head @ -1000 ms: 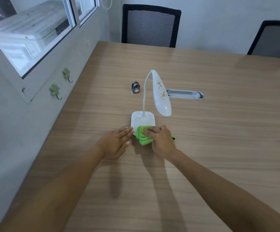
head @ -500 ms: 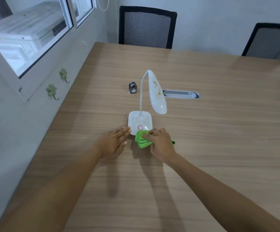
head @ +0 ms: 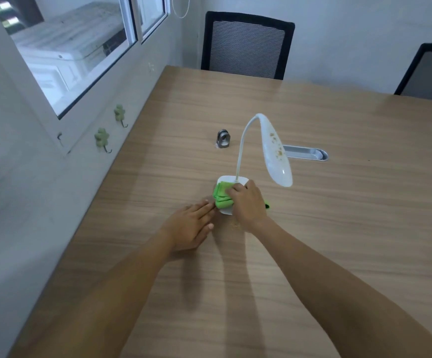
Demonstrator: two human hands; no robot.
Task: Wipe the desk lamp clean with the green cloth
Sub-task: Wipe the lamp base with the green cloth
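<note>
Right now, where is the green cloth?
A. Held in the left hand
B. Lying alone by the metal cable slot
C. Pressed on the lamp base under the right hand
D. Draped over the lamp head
C: the right hand presses the green cloth onto the lamp base; the left hand lies flat on the table.

Both bare forearms reach up from the bottom of the frame toward its centre. The left hand (head: 190,226) lies flat, palm down, fingers extended and together. The right hand (head: 248,204), just right of it, is curled palm down, fingers bent, pressing downward.
</note>
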